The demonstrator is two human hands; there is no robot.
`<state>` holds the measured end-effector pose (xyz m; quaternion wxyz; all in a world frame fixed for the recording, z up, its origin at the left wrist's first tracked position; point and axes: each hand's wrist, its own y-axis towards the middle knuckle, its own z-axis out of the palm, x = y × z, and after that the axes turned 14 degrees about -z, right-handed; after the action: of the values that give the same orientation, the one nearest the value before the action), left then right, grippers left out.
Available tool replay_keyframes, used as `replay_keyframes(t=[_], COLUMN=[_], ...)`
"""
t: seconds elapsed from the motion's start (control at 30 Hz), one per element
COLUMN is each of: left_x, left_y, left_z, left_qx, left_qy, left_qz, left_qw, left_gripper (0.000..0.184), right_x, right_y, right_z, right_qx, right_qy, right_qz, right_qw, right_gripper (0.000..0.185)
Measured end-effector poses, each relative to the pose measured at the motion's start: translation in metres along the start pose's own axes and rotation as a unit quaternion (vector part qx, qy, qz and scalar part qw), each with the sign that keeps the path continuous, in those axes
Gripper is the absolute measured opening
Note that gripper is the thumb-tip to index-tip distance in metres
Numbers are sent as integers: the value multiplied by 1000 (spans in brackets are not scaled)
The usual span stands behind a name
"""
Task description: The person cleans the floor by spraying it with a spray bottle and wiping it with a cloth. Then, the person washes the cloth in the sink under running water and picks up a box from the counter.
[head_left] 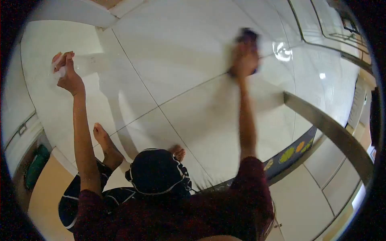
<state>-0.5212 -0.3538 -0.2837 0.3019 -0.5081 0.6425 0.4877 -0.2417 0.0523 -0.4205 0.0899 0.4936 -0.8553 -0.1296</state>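
My right hand [246,62], smeared by motion, is pressed down on a dark oblong thing [248,34] against the white tile floor [181,52]. The dark thing shows above the fingers and below the palm; blur hides whether it is a brush or a folded cloth. Off to the left, my left hand [70,78] is raised with its fingers curled round a small whitish, translucent thing [60,72], whose kind I cannot make out. My left arm is stretched forward, apart from the right one.
My bare feet [107,146] are on the tiles as I squat. A curved metal rail [329,120] arches at the right, near a dark mat with printed fruit slices [287,154]. A dark green object [37,166] stands at the lower left. Glossy white panels [321,24] rise at the upper right.
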Motion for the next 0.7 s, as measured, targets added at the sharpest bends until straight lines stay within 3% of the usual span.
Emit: replay_keyframes(t=[0.07,0.1,0.13,0.17,0.2,0.27,0.3,0.33,0.37,0.4,0.43,0.47,0.5,0.53,0.57,0.6,0.7], left_x=[-14,-10,-5,-2,-3,-7,-3,2,4,1,-7,-10,-14,-15,-17,-18,-9], left_y=[-3,0,3,6,8,5,5,6,5,4,4,4,6,7,8,11,6], left_z=[5,3,-2,-3,-4,-6,-6,-6,-2,3,6,8,11,11,12,13,15], left_qx=[0,-1,1,7,8,3,6,8,10,11,7,1,0,-1,-1,-1,4], left_qy=[-86,-62,-37,-13,14,63,13,-39,-93,-96,-97,-96,-89,-81,-74,-77,-76], left_qz=[-30,-22,-16,-9,-2,15,9,3,-4,-9,-12,-16,-5,5,15,15,13], left_qw=[996,998,999,1000,1000,998,1000,999,996,995,995,995,996,997,997,997,997], left_gripper=[10,10,10,10,12,15,16,17,17,17,16,15,16,16,17,16,13], right_x=[137,193,230,244,234,169,120,56,-11,-63,-123,-184,-231,-221,-273,-264,-128], right_y=[-68,-106,-124,-164,-172,-158,-149,-132,-121,-82,-56,-40,-26,5,11,38,117], right_z=[-38,-53,-88,-91,-93,-86,-72,-62,-43,-52,-48,-34,-22,-34,6,8,10], right_qx=[105,178,287,160,137,276,168,110,87,-73,-58,-51,-15,40,-5,-12,-37], right_qy=[101,104,226,221,233,208,123,-24,46,37,34,-71,-214,-208,-216,-217,-190], right_qz=[-13,-63,-109,-223,-255,-89,-49,-105,79,8,66,13,29,184,164,193,104], right_qw=[989,976,925,936,928,934,977,988,992,997,996,996,976,960,962,957,976], right_gripper=[51,47,55,57,58,44,38,37,52,48,45,42,41,43,42,44,50])
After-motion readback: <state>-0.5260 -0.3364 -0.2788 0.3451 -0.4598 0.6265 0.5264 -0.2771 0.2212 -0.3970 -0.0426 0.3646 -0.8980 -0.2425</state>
